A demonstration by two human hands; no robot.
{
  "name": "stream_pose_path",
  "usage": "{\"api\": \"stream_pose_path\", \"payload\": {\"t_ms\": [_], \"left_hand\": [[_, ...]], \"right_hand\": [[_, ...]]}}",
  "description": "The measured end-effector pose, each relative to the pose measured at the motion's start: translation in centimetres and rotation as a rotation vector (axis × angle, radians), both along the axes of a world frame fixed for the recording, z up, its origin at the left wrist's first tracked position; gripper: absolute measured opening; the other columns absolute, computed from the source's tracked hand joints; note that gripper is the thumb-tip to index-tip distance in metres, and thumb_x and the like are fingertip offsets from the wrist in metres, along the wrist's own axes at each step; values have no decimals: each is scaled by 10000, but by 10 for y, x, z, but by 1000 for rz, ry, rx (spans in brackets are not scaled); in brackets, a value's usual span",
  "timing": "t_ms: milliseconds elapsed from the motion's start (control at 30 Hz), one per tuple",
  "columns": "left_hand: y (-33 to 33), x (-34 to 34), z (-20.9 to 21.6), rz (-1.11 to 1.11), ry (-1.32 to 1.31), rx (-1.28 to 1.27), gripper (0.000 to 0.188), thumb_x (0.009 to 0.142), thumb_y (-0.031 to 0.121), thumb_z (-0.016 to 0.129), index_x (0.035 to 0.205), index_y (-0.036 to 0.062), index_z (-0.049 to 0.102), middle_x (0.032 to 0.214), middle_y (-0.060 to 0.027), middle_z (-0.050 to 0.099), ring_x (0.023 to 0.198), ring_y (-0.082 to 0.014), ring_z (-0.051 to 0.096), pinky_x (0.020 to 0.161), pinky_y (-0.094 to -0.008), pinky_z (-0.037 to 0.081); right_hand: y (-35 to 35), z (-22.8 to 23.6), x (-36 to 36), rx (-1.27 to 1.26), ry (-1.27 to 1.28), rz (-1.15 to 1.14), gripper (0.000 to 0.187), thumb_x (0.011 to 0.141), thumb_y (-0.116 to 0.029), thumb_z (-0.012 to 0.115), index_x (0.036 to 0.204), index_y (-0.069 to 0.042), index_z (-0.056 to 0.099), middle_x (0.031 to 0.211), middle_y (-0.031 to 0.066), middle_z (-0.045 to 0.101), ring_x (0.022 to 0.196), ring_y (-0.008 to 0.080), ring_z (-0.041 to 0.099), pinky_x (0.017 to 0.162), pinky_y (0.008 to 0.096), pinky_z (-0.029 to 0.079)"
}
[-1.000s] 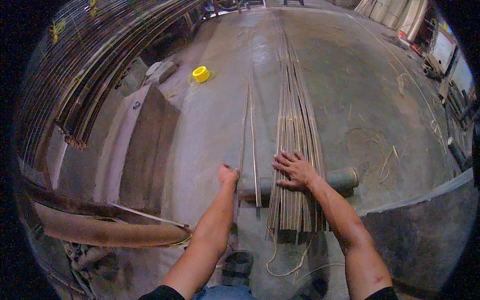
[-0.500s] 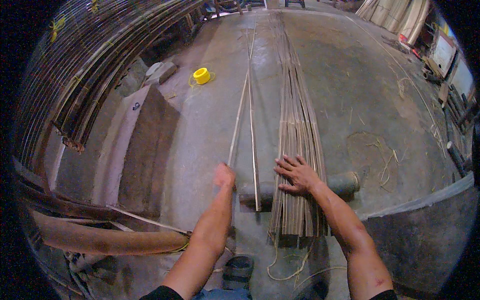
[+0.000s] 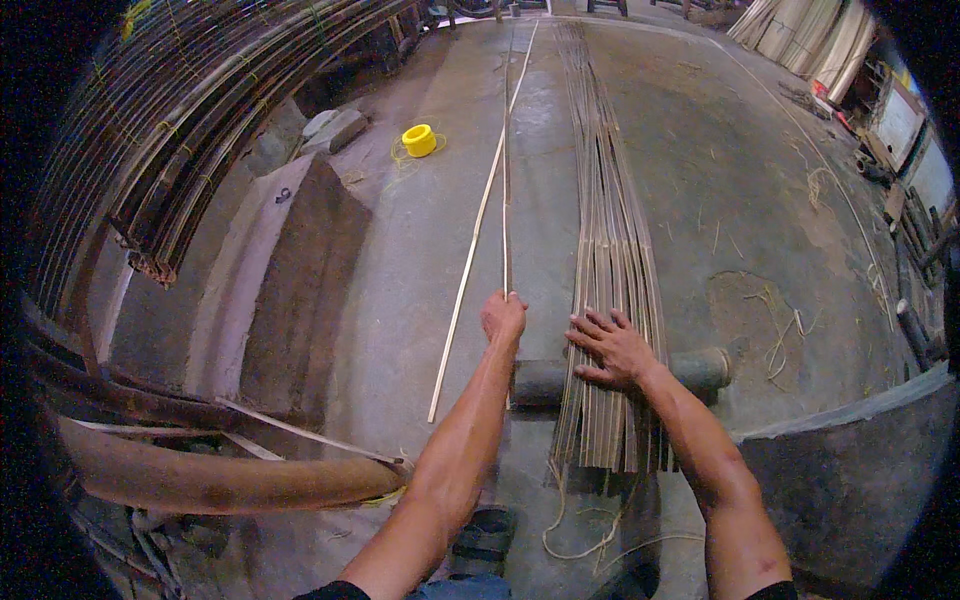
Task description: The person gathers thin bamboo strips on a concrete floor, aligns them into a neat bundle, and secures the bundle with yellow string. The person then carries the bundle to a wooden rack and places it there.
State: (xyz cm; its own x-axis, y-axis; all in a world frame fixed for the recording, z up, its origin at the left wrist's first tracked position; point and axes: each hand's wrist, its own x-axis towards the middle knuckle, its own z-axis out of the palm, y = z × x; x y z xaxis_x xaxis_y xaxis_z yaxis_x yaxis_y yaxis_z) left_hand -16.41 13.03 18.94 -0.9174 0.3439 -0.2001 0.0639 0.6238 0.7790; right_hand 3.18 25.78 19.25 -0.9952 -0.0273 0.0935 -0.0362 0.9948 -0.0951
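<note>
My left hand (image 3: 504, 318) is closed around a long thin wooden strip (image 3: 506, 240) that runs away from me along the floor. A second pale strip (image 3: 465, 300) lies to its left, its near end loose on the floor, and the two cross farther off. With fingers spread, my right hand (image 3: 612, 350) rests flat on a row of long narrow strips (image 3: 610, 270) laid side by side. The near part of that row lies over a dark round log (image 3: 700, 370), and its ends reach past the log toward me.
A yellow roll of twine (image 3: 419, 140) sits on the floor at the far left. Nearer are a concrete block (image 3: 290, 290) and a bundle of long poles (image 3: 190, 150). A thick brown pole (image 3: 230, 480) lies at lower left. Loose cord (image 3: 580, 550) trails near my feet.
My left hand has let go of the left strip and moved right, taking hold of the strip beside it, which has lifted off the log. My right hand stays on the row.
</note>
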Motion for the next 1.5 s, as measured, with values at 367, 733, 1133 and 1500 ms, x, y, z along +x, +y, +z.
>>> {"api": "stream_pose_path", "payload": {"t_ms": [367,733,1133,1500], "left_hand": [[-11,70,-16,100,835,176,296,819,135,571,1093,24,563,1023,-206,605,920,-339,596,846,-436,453],[-23,76,-3,-578,312,-164,343,843,307,533,1063,70,647,975,-184,646,910,-348,620,830,-423,472],[-20,78,8,-557,192,-291,266,784,304,604,989,155,685,964,-144,656,941,-326,616,822,-421,482],[-17,82,10,-561,151,-324,264,778,271,609,1003,151,677,971,-144,655,938,-320,619,820,-421,485]], "right_hand": [[1,10,-2,-34,-63,-12,650,799,-544,504,1319,-160,433,1436,57,330,1345,266,254,1071,510,195],[9,-9,-11,63,48,27,609,856,-534,448,1353,-186,394,1452,24,309,1353,247,242,1068,500,191],[4,-9,-8,63,12,6,627,854,-534,440,1370,-186,370,1454,26,308,1357,248,235,1071,489,191],[8,-17,-6,69,27,22,643,852,-538,431,1380,-177,352,1461,29,292,1353,254,243,1074,478,195]]}}
